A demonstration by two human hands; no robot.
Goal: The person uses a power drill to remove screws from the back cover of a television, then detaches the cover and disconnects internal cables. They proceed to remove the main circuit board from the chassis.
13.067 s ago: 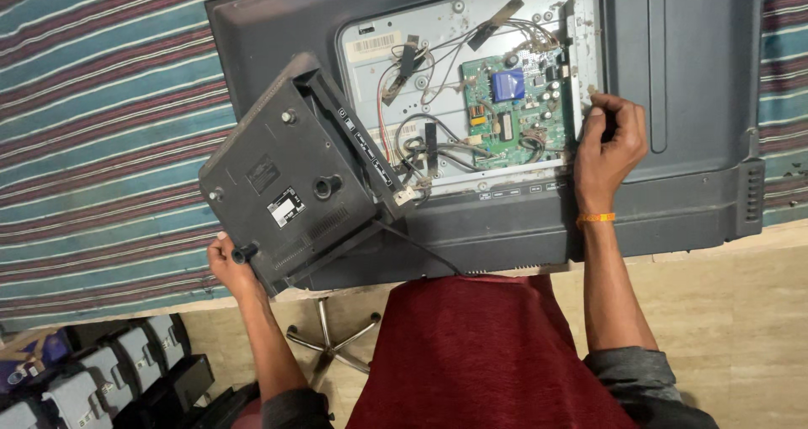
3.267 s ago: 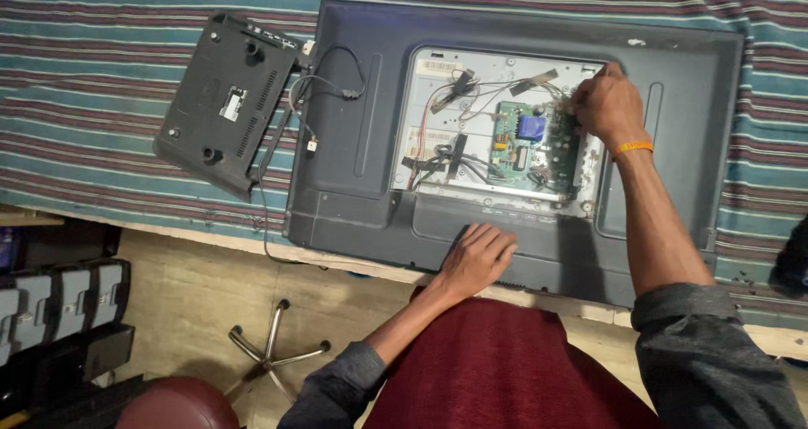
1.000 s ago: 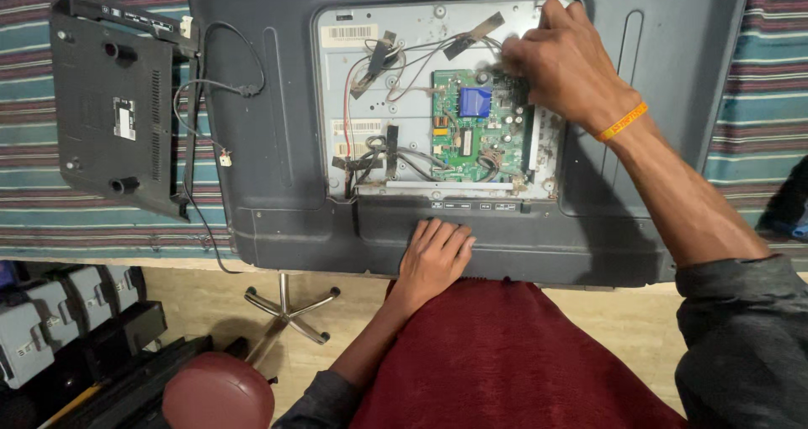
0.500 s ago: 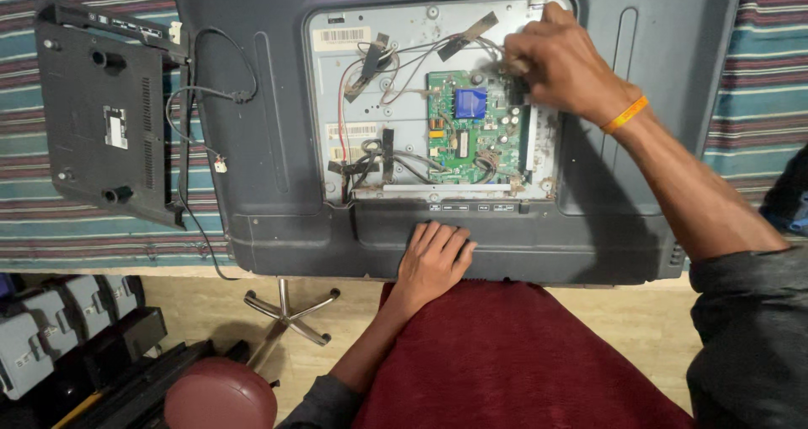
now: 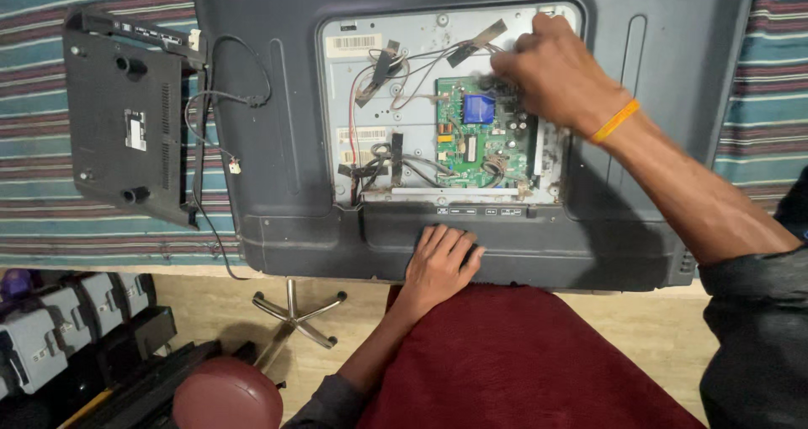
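Well, over at 9 o'clock the black back cover [image 5: 126, 122] lies on the striped cloth [image 5: 34, 101], just beside the big grey TV back [image 5: 656, 84]. Thin wires [image 5: 210, 134] run from the cover to the TV. I think a bump on the cover could pull those wires loose, because they look thin and hang free.

My left hand [image 5: 439, 265] is at 6 o'clock. It lies flat on the bottom edge of the TV back, fingers [image 5: 454, 242] spread a little and loose. It holds nothing; it just presses down. If I lift it, the TV could slide on the cloth, since part of it sits at the table edge.

The green board [image 5: 484, 138] sits in the open part in the middle, a bit toward 1 o'clock. More wires [image 5: 396, 164] cross the metal plate [image 5: 353, 92] beside it.

My right hand [image 5: 560, 75] is at 1 o'clock, right over the top corner of the green board. Its fingers are curled down and close together, touching the small parts there. I cannot tell if they pinch something, because my hand hides it and looks blurry. If I tug too hard, I might bend a small part or snap a wire. My arm also hangs over the board and could knock it.
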